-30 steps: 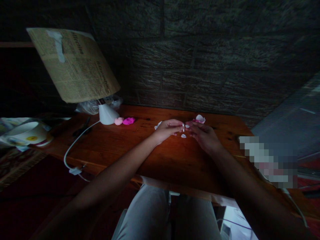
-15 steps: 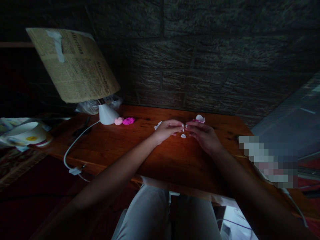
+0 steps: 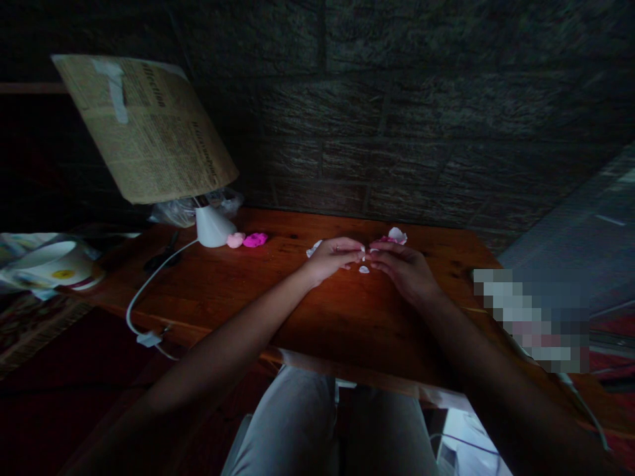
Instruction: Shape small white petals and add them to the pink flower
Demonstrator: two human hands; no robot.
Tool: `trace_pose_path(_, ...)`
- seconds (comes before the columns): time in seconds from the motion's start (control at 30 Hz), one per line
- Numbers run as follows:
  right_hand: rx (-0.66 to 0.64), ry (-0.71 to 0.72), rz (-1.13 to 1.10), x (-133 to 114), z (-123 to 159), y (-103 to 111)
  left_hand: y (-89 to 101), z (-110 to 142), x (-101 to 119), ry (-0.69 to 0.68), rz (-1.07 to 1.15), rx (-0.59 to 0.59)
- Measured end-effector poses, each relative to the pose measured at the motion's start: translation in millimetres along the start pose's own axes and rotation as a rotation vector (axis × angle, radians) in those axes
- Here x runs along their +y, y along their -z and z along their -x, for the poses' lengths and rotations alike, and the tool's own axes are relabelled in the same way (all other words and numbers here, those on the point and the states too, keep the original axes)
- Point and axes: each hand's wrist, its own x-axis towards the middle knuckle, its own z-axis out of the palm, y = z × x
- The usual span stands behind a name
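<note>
My left hand (image 3: 333,258) and my right hand (image 3: 401,268) meet fingertip to fingertip over the wooden table (image 3: 233,291), both pinched on a tiny white piece (image 3: 364,250) between them. Another small white bit (image 3: 364,269) lies on the table just below the fingertips. A white and pink lump (image 3: 395,235) sits behind my right hand, and a white scrap (image 3: 313,248) shows behind my left hand. It is too dim to tell what the material is.
A lamp with a white base (image 3: 213,226) and a newspaper-covered shade (image 3: 149,129) stands at the back left, its cord (image 3: 143,291) trailing over the table edge. Two pink lumps (image 3: 248,240) lie beside the base. A bowl (image 3: 52,264) sits far left. A stone wall is behind.
</note>
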Motion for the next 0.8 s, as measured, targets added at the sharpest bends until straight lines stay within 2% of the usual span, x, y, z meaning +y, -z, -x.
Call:
trace_pose_path(0.1, 0.003, -0.01, 0.046, 1.0, -0.8, 0.8, -0.7, 1.0, 1.0, -0.001, -0.006, 0.004)
trace_pose_path(0.3, 0.121, 0.035, 0.102, 2.2, -2.4, 1.7, -3.7, 3.9, 4.7, -0.004, -0.015, 0.002)
trace_pose_path(0.53, 0.057, 0.031, 0.001, 0.7, -0.6, -1.3, -3.9, 4.5, 4.9, -0.019, -0.018, -0.003)
trace_pose_path(0.67, 0.048, 0.037, 0.075, -1.2, 0.2, -0.1, -3.3, 3.7, 2.7, -0.046, -0.053, 0.009)
trace_pose_path(0.8, 0.091, 0.045, 0.144, -1.0, -0.5, 1.2, -3.5, 2.4, 1.7, -0.08, -0.08, 0.044)
